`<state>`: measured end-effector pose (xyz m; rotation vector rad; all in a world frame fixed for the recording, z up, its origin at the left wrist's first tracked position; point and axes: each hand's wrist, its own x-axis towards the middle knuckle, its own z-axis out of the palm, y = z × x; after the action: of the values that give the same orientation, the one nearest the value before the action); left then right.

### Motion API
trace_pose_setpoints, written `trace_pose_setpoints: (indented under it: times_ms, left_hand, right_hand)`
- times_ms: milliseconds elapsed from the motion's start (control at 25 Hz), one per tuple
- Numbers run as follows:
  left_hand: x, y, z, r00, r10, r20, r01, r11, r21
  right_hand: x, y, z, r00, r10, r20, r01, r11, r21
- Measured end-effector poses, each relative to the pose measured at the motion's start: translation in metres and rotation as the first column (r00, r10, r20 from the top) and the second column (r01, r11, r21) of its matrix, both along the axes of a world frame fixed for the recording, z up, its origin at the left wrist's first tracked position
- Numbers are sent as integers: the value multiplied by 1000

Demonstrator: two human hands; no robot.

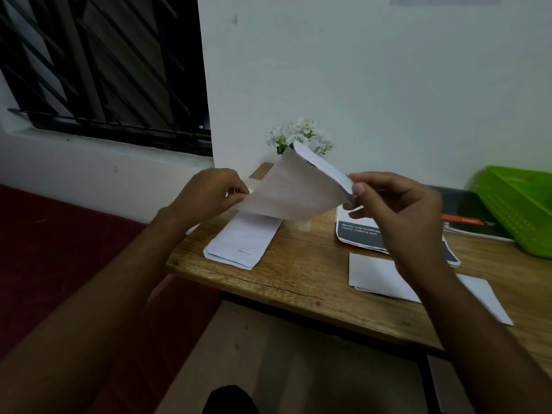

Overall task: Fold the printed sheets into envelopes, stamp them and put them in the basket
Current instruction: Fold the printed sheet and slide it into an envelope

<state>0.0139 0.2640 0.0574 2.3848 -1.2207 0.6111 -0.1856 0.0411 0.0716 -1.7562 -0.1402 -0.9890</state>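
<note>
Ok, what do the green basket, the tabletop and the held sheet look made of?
The green basket looks like moulded plastic, slightly glossy, with a perforated lattice wall. The tabletop is wood or a wood-look laminate, matte, with visible grain lines; I cannot tell which. The sheet is thin matte paper, bending freely where the left hand and the right hand pinch it.

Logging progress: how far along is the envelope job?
Done: folded pieces stacked at the left of the table. In hand: left hand and right hand pinch one sheet in the air, mid-fold. Left: printed sheets lie unfolded, nothing visible in the green basket, no stamping seen.
</note>
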Motion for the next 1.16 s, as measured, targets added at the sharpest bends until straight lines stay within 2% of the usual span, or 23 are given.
trace_pose_setpoints:
  times_ms: [160,360,480,680,800,920,1000,1080,1160]
  left_hand:
    - [-2,-1,-1,1000,21,1,-21,1000,-3]
    - [-6,-2,-7,999,29,-34,-29,1000,-1]
    - [-9,-2,-11,997,44,-63,-45,999,-8]
    - [-19,-17,-18,995,61,-84,-55,996,66]
    - [-23,-29,-21,991,31,-131,-26,999,33]
    - [-31,-48,-22,995,-3,-103,2,1000,-7]
    - [-39,-63,-17,985,-93,-148,77,991,-107]
    - [-50,-82,-9,960,-209,-188,153,949,-276]
    - [-60,-103,-2,919,-263,-294,74,847,-527]
  right_hand:
    - [-14,-34,7,1000,-15,-27,20,978,206]
    - [-39,-75,4,1000,-1,-1,1,894,449]
    - [-55,-91,-4,1000,-3,-16,11,864,504]
    - [-70,-103,-19,996,-29,-83,70,832,550]
    - [-73,-108,-25,994,-43,-97,91,823,561]
    - [-73,-111,-30,993,-46,-105,98,810,578]
    - [-72,-113,-33,995,-41,-95,90,796,598]
    - [-72,-114,-35,995,-42,-89,88,783,615]
    - [-73,-115,-38,994,-55,-92,100,770,630]
